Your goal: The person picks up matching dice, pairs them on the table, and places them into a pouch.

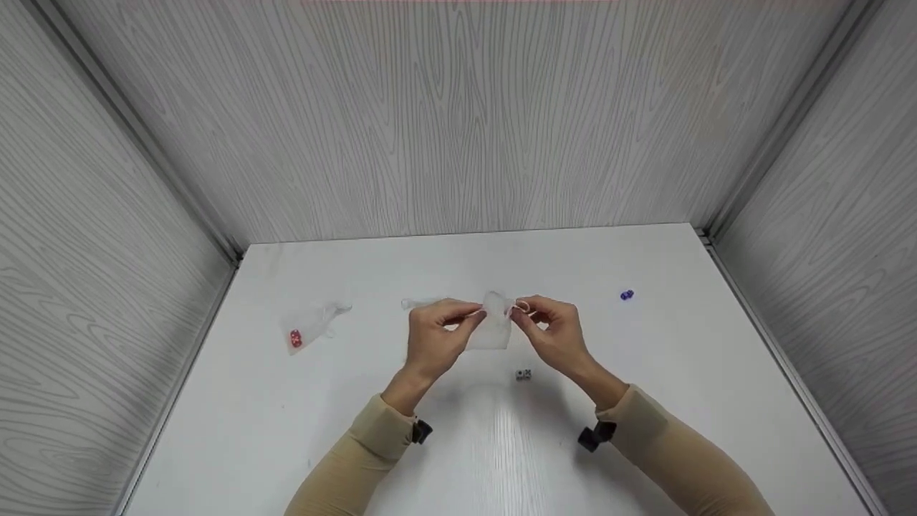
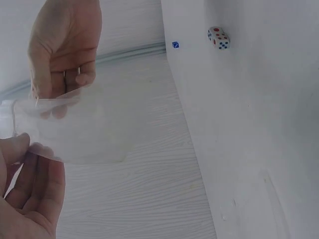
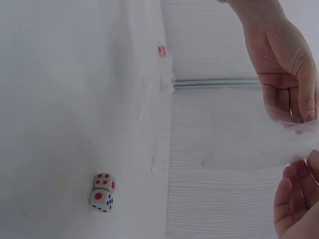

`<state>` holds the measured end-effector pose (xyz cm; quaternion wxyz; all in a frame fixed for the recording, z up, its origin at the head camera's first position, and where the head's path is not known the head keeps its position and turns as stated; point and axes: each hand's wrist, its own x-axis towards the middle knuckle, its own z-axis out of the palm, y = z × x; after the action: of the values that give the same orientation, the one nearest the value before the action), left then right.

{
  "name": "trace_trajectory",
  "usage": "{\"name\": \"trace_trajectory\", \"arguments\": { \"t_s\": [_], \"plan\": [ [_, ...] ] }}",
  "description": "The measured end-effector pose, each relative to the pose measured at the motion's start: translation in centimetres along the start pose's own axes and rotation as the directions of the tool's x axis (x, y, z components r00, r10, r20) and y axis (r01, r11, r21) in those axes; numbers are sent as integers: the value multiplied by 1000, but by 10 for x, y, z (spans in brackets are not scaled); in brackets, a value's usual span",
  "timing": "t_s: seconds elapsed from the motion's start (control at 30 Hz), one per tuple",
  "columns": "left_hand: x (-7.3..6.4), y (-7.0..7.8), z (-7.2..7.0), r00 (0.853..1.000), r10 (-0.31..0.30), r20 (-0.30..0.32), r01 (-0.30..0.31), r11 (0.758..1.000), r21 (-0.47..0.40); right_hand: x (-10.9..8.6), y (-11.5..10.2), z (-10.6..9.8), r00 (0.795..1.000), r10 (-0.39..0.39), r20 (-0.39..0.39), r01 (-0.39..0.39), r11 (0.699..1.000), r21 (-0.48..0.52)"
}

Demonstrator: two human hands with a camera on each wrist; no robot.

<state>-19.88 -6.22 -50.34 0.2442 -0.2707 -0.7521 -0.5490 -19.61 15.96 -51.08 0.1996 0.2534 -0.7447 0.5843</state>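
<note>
A small sheer white drawstring pouch (image 1: 493, 335) is held up between both hands above the white table. My left hand (image 1: 435, 340) pinches one side near its mouth between thumb and fingers. On the opposite side, my right hand (image 1: 557, 335) pinches the edge, with a loop of white cord (image 1: 526, 307) by its fingertips. The left wrist view shows the pouch (image 2: 94, 132) hanging flat and see-through, with nothing visible inside. Two white dice (image 1: 524, 374) with red and blue dots sit side by side on the table, nearer to me than the hands.
At the left lies another sheer pouch (image 1: 315, 322) with red dice (image 1: 296, 338) inside. A further clear pouch (image 1: 415, 303) lies partly hidden behind my left hand. Blue dice (image 1: 627, 294) rest at the right. Wood-grain panels (image 1: 458, 129) stand behind and beside the table (image 1: 251, 430).
</note>
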Motion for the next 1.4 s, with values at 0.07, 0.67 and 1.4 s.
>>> {"name": "trace_trajectory", "arguments": {
  "t_s": [0.07,0.67,1.4],
  "plan": [
    [-1,-4,-5,1000,15,-15,-15,1000,7,-3,14,-4,999,48,14,-48,999,5],
    [-15,-25,-41,992,85,-94,-66,979,190,-45,68,-43,850,416,323,-370,908,-194],
    [-22,-28,-44,993,85,-84,-63,971,232,-64,86,-36,801,442,403,-357,894,-272]
  ]
}}
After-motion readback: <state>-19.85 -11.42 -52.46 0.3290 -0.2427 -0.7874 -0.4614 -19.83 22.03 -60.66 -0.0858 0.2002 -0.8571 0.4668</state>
